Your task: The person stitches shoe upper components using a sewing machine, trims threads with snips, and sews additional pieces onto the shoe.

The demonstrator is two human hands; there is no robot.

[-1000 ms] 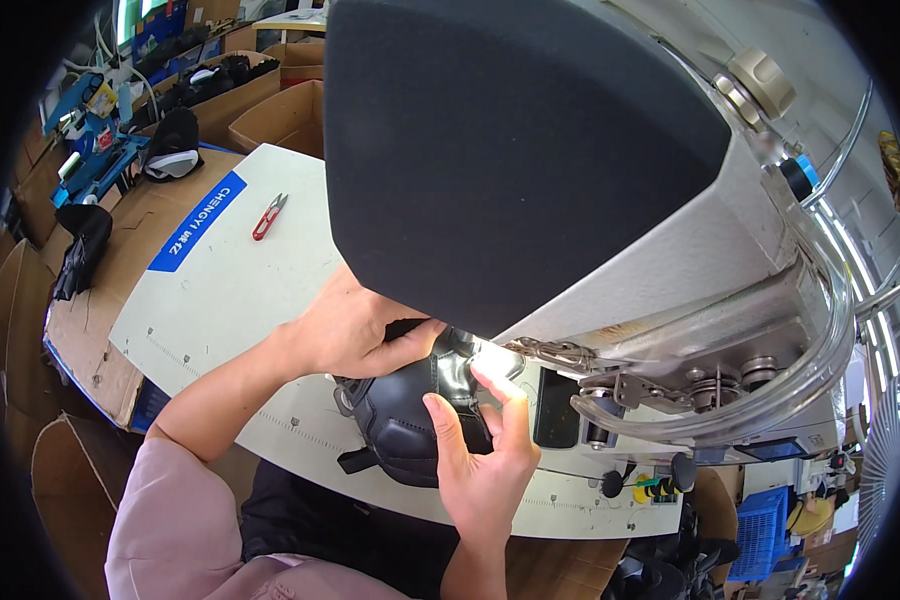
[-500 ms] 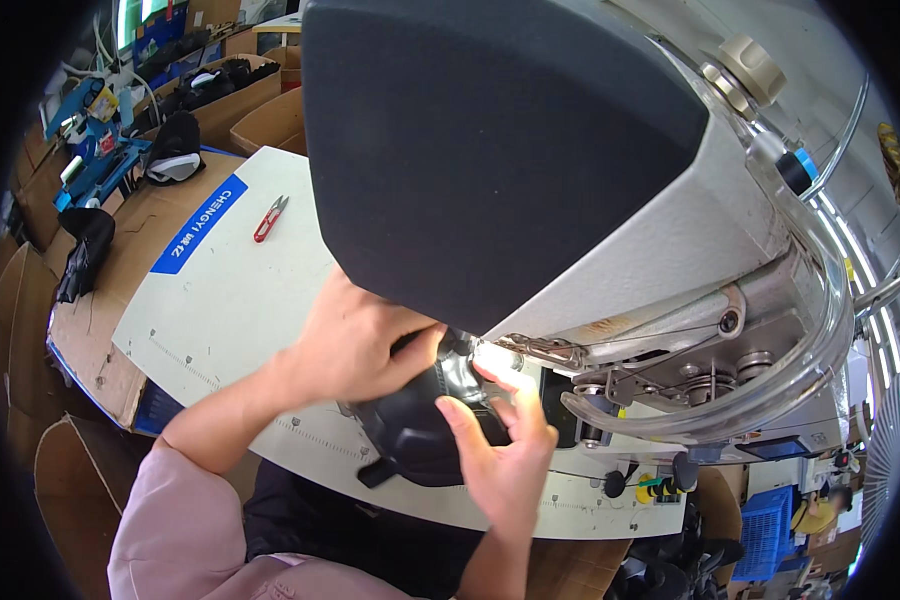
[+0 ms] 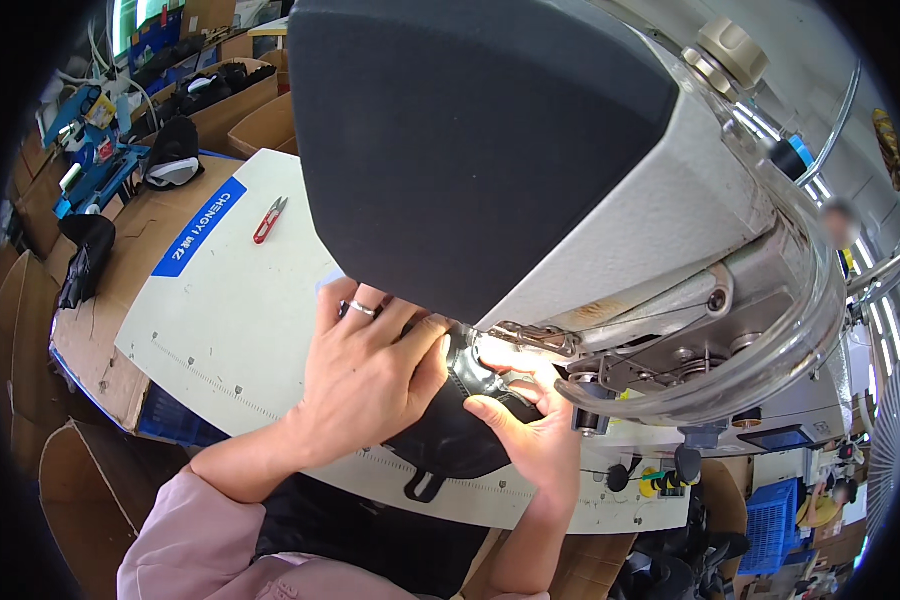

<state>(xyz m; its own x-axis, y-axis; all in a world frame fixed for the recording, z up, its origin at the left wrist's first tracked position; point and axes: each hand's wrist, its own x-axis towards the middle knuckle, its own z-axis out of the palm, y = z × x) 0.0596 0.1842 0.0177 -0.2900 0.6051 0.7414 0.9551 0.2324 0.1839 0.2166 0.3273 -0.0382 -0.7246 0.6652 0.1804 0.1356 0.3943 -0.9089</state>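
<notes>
A black, glossy shoe upper [image 3: 460, 445] lies on the white worktable [image 3: 245, 335] under the head of a sewing machine [image 3: 470, 180]. A loop tab sticks out from its near edge. My left hand [image 3: 375, 375], with a ring on one finger, is closed on the upper's left side, its fingertips partly hidden behind the dark machine cover. From the right, my right hand [image 3: 535, 435] pinches the upper's edge, thumb on top and fingers by the brightly lit sewing spot. The cover and my fingers hide the needle.
Red-handled thread snips [image 3: 269, 222] lie on the table's far left. Beyond them, more black uppers [image 3: 174, 155] rest on cardboard. Open cartons [image 3: 90, 490] stand at the left. A clear curved guard [image 3: 710, 400] juts out at the right, with a blue crate [image 3: 767, 525] farther off.
My left hand has turned and spread flatter over the upper. The upper has rotated, its loop tab swinging right. My right hand has shifted slightly right, still pinching.
</notes>
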